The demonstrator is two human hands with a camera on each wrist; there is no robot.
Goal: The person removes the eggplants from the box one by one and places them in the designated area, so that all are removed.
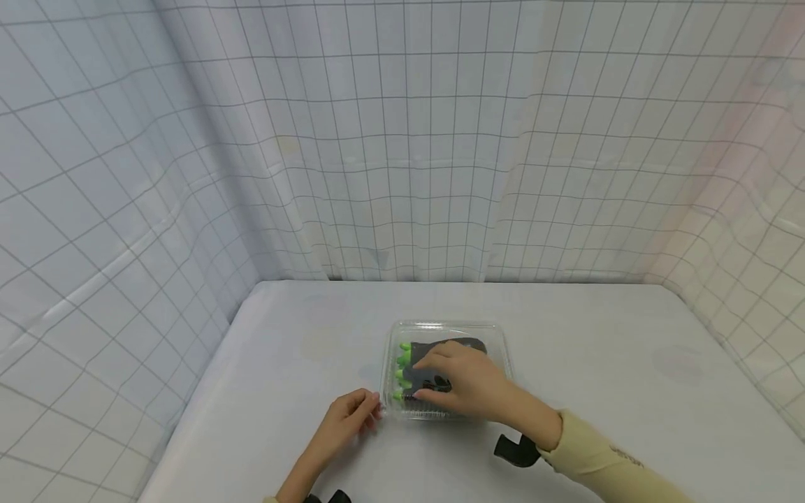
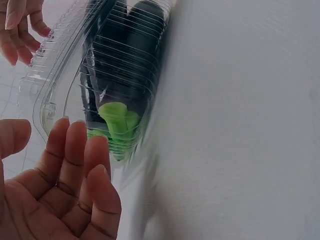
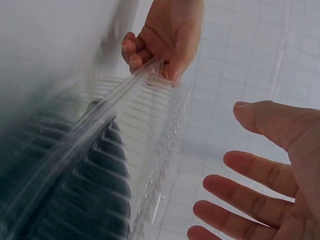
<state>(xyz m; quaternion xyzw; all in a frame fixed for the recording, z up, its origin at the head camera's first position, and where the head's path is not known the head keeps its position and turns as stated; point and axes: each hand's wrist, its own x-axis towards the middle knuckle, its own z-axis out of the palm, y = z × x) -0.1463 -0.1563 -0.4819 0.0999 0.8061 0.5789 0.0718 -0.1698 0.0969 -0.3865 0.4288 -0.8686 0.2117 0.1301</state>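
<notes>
A clear plastic clamshell box (image 1: pixel 448 413) with ribbed walls sits on the white table, with several dark eggplants (image 1: pixel 420 353) inside, their bright green stems (image 2: pixel 116 117) pointing left. My left hand (image 1: pixel 349 417) is at the box's near left corner, its fingertips right by the rim. In the left wrist view its fingers (image 2: pixel 70 150) are loosely bent, with a gap to the thumb. My right hand (image 1: pixel 468 381) hovers over the box and hides its right part. Its fingers (image 3: pixel 255 197) are spread, with nothing between them and the thumb.
Black straps (image 1: pixel 518 450) show below each wrist. The white-covered table (image 1: pixel 585 349) extends on both sides of the box. White curtains (image 1: pixel 402 175) with a grid pattern hang behind the table and along both sides.
</notes>
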